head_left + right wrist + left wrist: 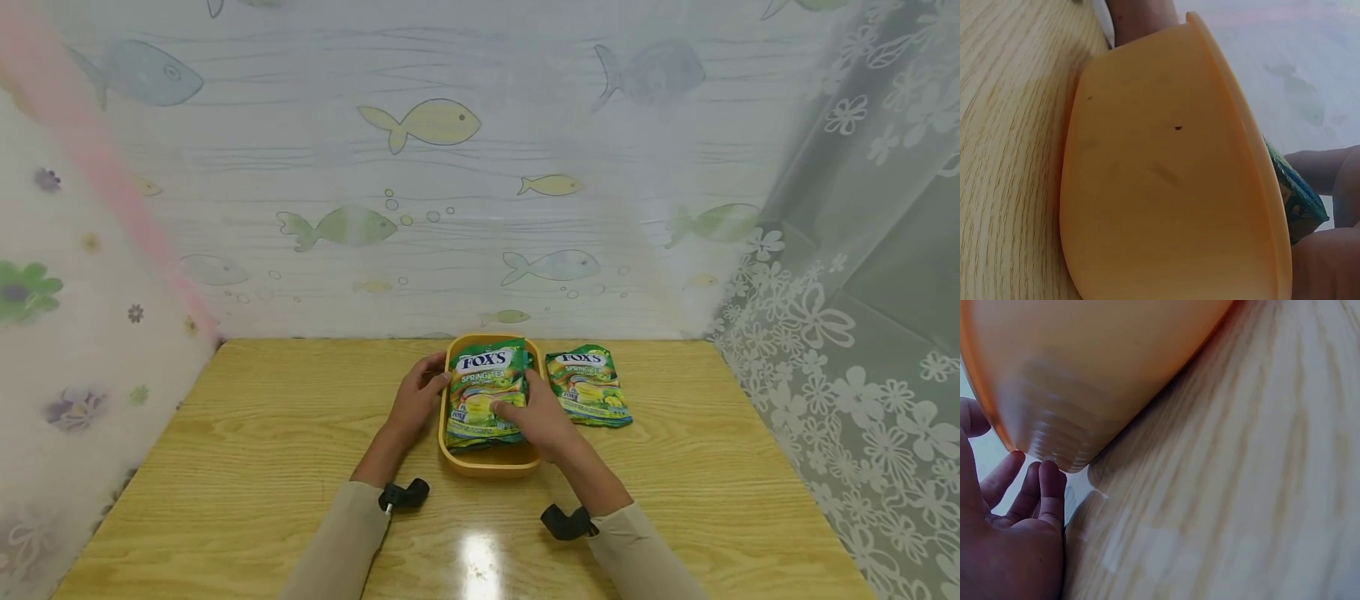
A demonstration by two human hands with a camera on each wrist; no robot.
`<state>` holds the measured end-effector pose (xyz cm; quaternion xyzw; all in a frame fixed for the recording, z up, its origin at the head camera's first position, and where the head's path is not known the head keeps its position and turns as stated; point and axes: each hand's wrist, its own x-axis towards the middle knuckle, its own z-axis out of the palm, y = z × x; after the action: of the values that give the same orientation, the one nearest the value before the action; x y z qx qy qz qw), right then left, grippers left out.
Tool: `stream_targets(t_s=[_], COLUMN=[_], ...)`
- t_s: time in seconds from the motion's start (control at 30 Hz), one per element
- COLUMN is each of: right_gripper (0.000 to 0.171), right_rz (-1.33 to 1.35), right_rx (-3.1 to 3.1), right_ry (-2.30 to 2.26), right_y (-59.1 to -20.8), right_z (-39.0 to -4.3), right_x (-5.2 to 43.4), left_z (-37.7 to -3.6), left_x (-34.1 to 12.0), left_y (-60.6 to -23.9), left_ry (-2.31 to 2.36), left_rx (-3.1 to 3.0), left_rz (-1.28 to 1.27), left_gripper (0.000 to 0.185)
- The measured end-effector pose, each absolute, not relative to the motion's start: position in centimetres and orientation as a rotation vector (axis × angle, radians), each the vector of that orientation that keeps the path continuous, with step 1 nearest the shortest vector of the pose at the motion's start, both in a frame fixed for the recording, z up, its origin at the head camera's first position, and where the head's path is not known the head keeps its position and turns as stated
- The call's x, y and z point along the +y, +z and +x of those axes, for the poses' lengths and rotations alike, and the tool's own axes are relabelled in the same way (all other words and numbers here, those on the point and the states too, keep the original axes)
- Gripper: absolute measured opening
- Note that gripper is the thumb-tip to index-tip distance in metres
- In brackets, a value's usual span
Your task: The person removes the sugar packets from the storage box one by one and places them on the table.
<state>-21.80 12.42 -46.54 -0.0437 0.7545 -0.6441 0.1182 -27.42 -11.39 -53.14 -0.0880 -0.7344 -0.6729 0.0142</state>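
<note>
A green FOX'S Spring Tea candy bag (483, 390) lies in a small orange tray (489, 463) at the table's middle. My right hand (522, 402) holds the bag's right edge, thumb on its printed face. In the right wrist view, the bag's edge (1299, 201) pokes over the tray's wall (1166, 187) beside my fingers (1329, 165). My left hand (433, 375) grips the tray's far left rim. Its fingers (1044, 487) touch the tray's corner (1085, 375) in the left wrist view. A second, identical bag (589, 386) lies flat on the table just right of the tray.
The wooden table (262, 433) stretches wide on both sides of the tray. A fish-print curtain (420, 167) hangs behind the far edge. A flowered curtain (52, 333) closes the left side, and a lace one (840, 333) the right.
</note>
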Motion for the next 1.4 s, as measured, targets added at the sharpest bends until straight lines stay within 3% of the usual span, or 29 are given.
stream_targets(t_s=[1.0, 1.4], right_gripper=[0.093, 0.08], right_rz=[-0.064, -0.127], right_rx=[2.279, 2.235], right_ry=[-1.821, -1.915], right_y=[-44.9, -43.6], right_z=[-21.6, -21.7], right_x=[14.2, 15.3], left_z=[-27.5, -27.3], left_x=[-11.1, -11.3], left_y=[-53.1, -53.2], left_ry=[-2.087, -2.066], left_rx=[-2.281, -2.282], left_rz=[-0.264, -0.285], left_gripper=[0.045, 0.044])
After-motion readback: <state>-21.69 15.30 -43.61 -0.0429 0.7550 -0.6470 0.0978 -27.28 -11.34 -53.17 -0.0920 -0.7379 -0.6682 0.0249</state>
